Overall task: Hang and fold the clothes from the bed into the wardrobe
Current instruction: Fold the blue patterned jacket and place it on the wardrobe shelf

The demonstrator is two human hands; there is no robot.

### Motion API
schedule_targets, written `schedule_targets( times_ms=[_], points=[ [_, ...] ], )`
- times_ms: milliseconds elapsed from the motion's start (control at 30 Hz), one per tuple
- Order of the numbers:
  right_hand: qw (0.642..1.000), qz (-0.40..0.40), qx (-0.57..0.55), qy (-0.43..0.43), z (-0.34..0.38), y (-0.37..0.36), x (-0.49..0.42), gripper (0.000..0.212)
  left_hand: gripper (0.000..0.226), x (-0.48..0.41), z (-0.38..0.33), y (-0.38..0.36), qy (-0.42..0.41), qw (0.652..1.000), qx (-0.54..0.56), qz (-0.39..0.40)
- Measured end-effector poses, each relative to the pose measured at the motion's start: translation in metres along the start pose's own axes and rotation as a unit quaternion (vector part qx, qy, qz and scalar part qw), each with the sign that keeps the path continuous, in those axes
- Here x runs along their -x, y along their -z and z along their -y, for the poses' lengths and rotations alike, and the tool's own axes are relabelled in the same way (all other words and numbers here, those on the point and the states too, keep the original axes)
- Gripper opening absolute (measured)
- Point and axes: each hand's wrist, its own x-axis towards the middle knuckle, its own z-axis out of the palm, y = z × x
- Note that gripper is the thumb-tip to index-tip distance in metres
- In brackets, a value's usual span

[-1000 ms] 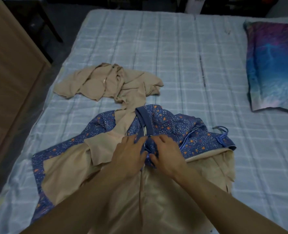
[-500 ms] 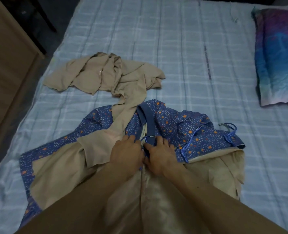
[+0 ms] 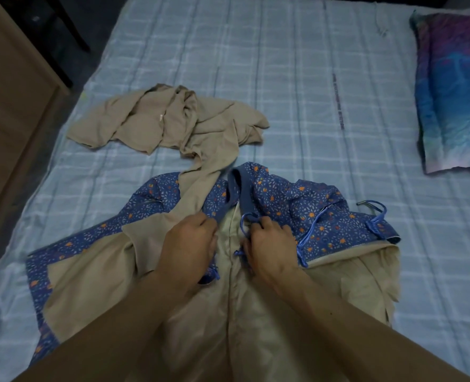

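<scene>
We are at the bed (image 3: 324, 64), where the checked sheet bears both garments, and nothing has reached the wardrobe yet. The blue flowered jacket (image 3: 283, 199) lies open and lining-up just in front of us. A sleeve of the crumpled beige top (image 3: 173, 119) trails across its left shoulder. Half a second ago our hands were pressed together at the collar; now they have drawn apart, and a strip of pale lining shows between them. Our left hand (image 3: 189, 244) grips the blue edge on its side. Our right hand (image 3: 269, 244) is curled round the opposite edge, beside the blue cord (image 3: 249, 217). We judge that this spreads the neck so a hanger can go in, though we see no hanger in this view, and the beige sleeve should come off first
</scene>
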Motion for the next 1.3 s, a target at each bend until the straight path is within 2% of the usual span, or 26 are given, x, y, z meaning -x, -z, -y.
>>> schedule_targets(
  times_ms=[133, 267, 400, 467, 633, 800, 1033, 1167, 1300],
  points=[
    [0.996, -0.081, -0.042, 0.003, -0.006, 0.011, 0.006, 0.019, 0.026, 0.001, 0.002, 0.006, -0.011, 0.999, 0.008, -0.038],
    [0.991, -0.102, -0.091, -0.011, -0.013, 0.020, 0.009, 0.041, 0.028, 0.003, 0.004, 0.014, 0.006, 0.998, 0.015, -0.056],
    [0.975, -0.130, -0.176, -0.043, -0.020, 0.031, 0.012, 0.027, 0.034, 0.004, 0.011, 0.033, 0.003, 0.998, 0.006, -0.057],
    [0.969, -0.143, -0.195, -0.043, -0.021, 0.042, 0.017, 0.029, 0.027, 0.005, 0.010, 0.047, -0.009, 0.997, 0.006, -0.074],
    [0.968, -0.163, -0.188, -0.028, -0.021, 0.076, 0.039, 0.028, 0.019, 0.013, -0.001, 0.089, -0.027, 0.991, 0.021, -0.132],
    [0.974, -0.154, -0.167, -0.008, -0.027, 0.115, 0.067, 0.049, 0.023, 0.025, -0.011, 0.133, -0.031, 0.985, 0.023, -0.170],
    [0.972, -0.137, -0.190, -0.015, -0.032, 0.160, 0.112, 0.022, 0.022, 0.051, -0.037, 0.188, -0.044, 0.979, 0.003, -0.199],
    [0.969, -0.191, -0.154, 0.010, -0.031, 0.183, 0.141, 0.008, 0.024, 0.072, -0.054, 0.216, -0.081, 0.974, 0.001, -0.210],
    [0.955, -0.280, -0.071, 0.065, -0.029, 0.210, 0.168, 0.026, 0.022, 0.092, -0.071, 0.241, -0.121, 0.966, -0.026, -0.226]
  ],
)
